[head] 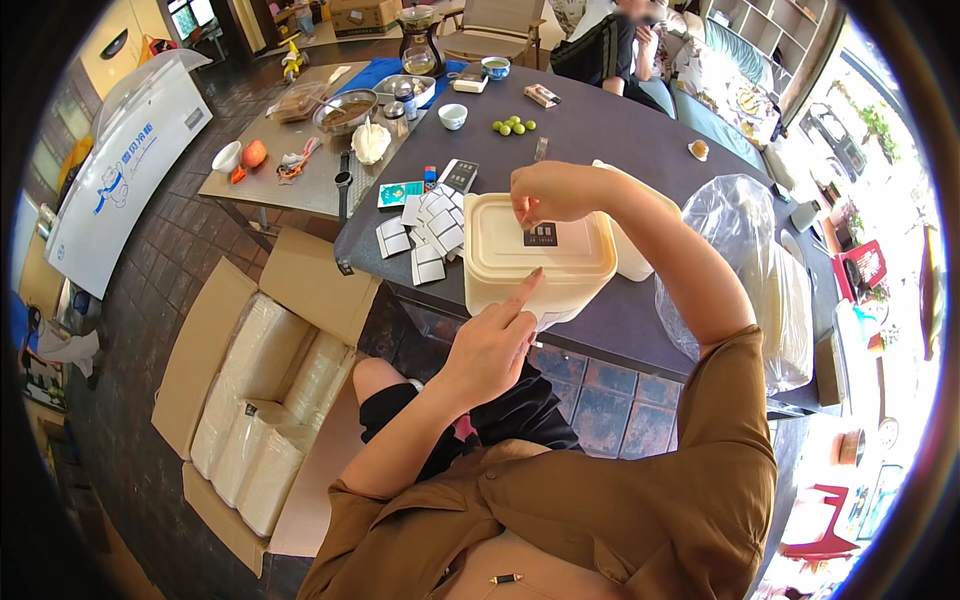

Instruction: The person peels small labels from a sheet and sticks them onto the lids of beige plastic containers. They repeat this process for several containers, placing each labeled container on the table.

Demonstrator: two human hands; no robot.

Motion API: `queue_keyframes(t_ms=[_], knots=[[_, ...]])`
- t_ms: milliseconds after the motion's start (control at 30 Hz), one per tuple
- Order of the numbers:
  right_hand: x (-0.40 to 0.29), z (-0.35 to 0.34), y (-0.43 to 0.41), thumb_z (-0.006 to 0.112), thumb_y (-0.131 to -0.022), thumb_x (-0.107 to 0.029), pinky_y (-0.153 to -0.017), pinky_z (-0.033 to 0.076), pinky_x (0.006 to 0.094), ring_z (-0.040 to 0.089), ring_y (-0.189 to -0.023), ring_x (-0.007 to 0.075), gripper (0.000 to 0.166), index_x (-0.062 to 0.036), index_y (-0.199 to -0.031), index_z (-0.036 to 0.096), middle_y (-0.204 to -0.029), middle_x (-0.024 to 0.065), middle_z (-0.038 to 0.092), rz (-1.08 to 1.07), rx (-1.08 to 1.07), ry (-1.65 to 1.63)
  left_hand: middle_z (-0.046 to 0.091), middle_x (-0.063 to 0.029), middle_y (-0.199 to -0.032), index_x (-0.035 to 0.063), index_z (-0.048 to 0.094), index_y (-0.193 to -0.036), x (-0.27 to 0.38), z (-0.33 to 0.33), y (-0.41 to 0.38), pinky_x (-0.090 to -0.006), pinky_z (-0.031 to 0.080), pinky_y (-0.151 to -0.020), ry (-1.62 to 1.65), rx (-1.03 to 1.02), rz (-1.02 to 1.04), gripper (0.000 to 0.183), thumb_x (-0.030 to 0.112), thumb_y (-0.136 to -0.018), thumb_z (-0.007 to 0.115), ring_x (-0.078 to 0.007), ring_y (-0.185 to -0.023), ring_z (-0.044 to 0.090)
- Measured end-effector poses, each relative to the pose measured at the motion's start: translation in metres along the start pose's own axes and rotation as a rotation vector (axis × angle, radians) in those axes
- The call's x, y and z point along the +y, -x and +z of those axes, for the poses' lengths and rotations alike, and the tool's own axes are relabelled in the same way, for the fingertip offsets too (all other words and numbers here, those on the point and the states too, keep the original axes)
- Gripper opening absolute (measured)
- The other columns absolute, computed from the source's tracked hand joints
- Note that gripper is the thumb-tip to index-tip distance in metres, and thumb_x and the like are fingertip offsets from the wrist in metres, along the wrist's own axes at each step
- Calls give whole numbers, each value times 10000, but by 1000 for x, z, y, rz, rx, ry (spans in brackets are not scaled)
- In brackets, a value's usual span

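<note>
A stack of cream lidded containers (pixel 487 262) stands at the front edge of the dark table, with a small black label (pixel 540 234) on its top lid. My right hand (pixel 555 196) hangs over the lid, fingers bent down beside the label; whether it pinches anything is hidden. My left hand (pixel 495 345) is at the near side, its index finger extended to the lid's front rim and the other fingers curled. What those curled fingers hold, if anything, cannot be made out. Left of the stack lie several white label sheets (pixel 442 225) in a loose pile.
Another cream container (pixel 634 247) stands behind my right forearm, near clear plastic bags (pixel 720 217) with more containers. An open cardboard box (pixel 199 352) of wrapped white stacks is on the left. Green fruits (pixel 514 126) and a white cup (pixel 452 116) sit farther back. A person (pixel 611 52) sits beyond the table.
</note>
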State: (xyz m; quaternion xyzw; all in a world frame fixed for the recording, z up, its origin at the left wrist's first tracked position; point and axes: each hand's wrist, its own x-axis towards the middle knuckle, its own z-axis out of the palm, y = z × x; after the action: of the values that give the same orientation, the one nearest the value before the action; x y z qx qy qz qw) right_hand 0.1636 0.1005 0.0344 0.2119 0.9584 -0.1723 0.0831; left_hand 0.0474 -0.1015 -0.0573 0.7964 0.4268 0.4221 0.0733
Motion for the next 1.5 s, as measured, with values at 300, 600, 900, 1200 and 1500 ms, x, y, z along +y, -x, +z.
queue_keyframes(t_ms=[300,600,900,1200,1500], knots=[[-1,3,1,668,-770,-179,-694,482,366,628,-801,262,173,-32,-858,690,-829,115,667,21,22,-7,441,-159,-1351,24,435,-735,3,-4,0,-329,477,-694,24,-49,-56,171,-32,-719,596,-287,-794,580],[-6,2,5,717,-714,-165,-712,475,369,615,-837,256,182,-41,-840,675,-855,109,646,51,12,-45,440,-150,-1354,23,445,-745,3,-4,0,-332,478,-697,18,-55,-65,162,-32,-717,595,-288,-798,579],[-9,22,24,726,-714,-146,-747,440,358,531,-855,238,302,-82,-943,540,-914,79,512,-5,297,-250,458,-163,-1319,22,490,-762,3,-4,-2,-346,473,-672,0,-27,-2,120,2,-700,591,-267,-725,563],[5,52,33,664,-768,-144,-890,380,348,466,-1013,269,289,-58,-994,507,-1005,98,483,79,647,-136,459,-173,-1315,15,488,-771,4,-5,-4,-346,475,-666,-8,-24,-9,118,3,-701,582,-265,-728,567],[15,62,53,611,-795,-96,-953,343,384,446,-1068,286,284,-70,-1067,537,-1057,114,487,152,756,-58,460,-172,-1318,8,491,-770,5,-6,-3,-345,475,-663,7,-36,-24,104,2,-714,578,-270,-725,570]])
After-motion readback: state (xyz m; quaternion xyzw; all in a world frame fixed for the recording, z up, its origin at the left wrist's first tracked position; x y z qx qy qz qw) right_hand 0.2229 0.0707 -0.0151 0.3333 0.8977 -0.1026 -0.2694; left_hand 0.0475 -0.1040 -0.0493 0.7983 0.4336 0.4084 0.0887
